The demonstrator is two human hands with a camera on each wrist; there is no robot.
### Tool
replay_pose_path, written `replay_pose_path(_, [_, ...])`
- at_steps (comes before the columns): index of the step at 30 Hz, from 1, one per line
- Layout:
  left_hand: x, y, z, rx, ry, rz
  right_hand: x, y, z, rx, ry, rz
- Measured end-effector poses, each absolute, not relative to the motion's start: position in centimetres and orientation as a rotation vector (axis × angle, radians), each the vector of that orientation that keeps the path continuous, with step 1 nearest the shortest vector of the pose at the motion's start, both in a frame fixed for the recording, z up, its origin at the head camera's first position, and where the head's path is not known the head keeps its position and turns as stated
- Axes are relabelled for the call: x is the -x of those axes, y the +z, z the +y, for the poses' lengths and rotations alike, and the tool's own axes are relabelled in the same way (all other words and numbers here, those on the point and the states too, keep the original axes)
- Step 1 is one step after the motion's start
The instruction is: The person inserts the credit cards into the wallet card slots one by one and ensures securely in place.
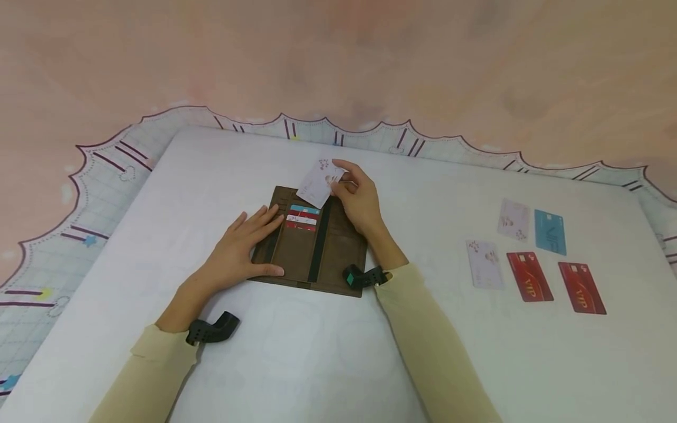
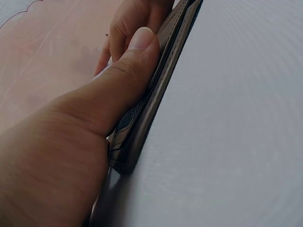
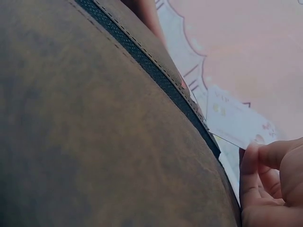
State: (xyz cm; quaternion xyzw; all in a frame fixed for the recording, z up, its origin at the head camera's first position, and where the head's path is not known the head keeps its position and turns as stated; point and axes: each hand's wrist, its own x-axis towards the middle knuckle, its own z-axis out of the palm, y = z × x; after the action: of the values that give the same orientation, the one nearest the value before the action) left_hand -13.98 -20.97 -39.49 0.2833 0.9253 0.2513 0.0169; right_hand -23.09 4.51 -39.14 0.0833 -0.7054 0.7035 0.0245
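The brown wallet (image 1: 293, 252) bears dark bands; at its 12 o'clock a white card (image 1: 313, 183) has reddish print. Around 3 o'clock lie a blue card (image 1: 550, 232), two red cards (image 1: 530, 277) with golden lettering and two pale cards (image 1: 485, 264) with reddish motifs. Both sleeves (image 1: 439, 341) are beige.

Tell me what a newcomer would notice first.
Probably the open brown wallet near the middle, the left hand resting on it, the right hand pinching a pale card at its far edge. Next, two red cards and a blue card lying to the right.
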Motion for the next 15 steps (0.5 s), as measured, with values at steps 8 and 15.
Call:
replay_pose_path(8, [14.1, -39.38, -20.79, -0.875, 0.792, 2.878, 23.2, -39.0, 4.62, -0.248, 2.1, -2.271])
replay_pose_path(15, [14.08, -39.42, -20.78, -0.875, 0.801, 2.878, 23.22, -39.11, 4.53, -0.247, 1.885, -2.476])
